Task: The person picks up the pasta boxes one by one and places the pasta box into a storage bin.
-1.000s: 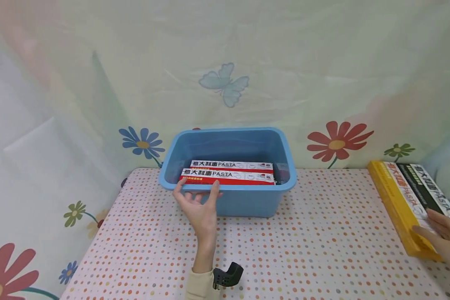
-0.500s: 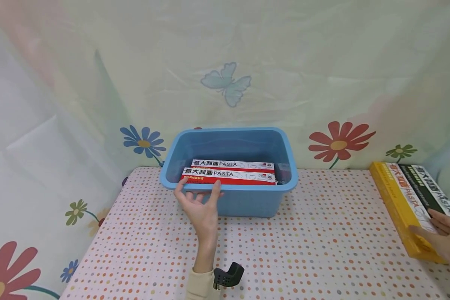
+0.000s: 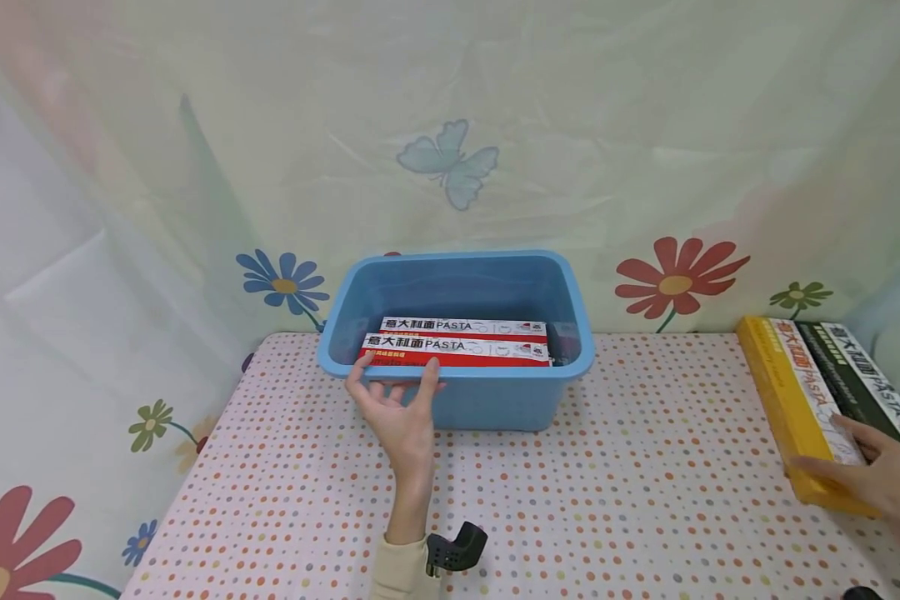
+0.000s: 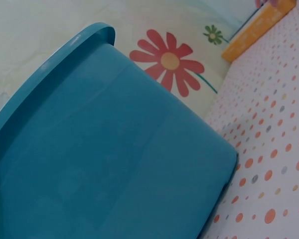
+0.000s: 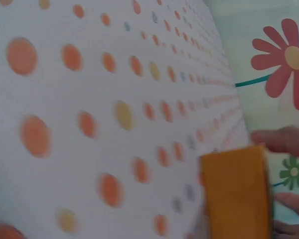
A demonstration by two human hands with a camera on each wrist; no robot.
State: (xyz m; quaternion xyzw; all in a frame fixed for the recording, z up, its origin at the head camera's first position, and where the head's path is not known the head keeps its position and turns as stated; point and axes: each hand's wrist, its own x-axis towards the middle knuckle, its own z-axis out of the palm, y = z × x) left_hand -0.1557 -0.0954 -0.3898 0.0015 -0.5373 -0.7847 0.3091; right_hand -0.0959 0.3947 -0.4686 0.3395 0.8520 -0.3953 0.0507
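My left hand [image 3: 401, 429] holds the front rim of a blue plastic bin [image 3: 498, 404], two digits on the rim and the others tucked under it. Inside lie two red and white pasta boxes, a front one [image 3: 457, 350] and a rear one [image 3: 487, 329]. At the far right, my right hand [image 3: 881, 475] grips the near end of a yellow pasta box [image 3: 776, 392] between thumb and fingers. A dark green pasta box [image 3: 866, 383] lies along its right side. In the right wrist view the yellow box's end [image 5: 236, 194] shows beside fingers [image 5: 289, 139].
Dotted cloth [image 3: 607, 500] covers the table. A flowered curtain [image 3: 547, 183] hangs behind and at the left. A black wrist camera [image 3: 457, 547] sits at my left wrist.
My right hand has drawn the near end of the yellow pasta box leftward, slightly away from the dark green one. The left hand keeps its place on the bin rim.
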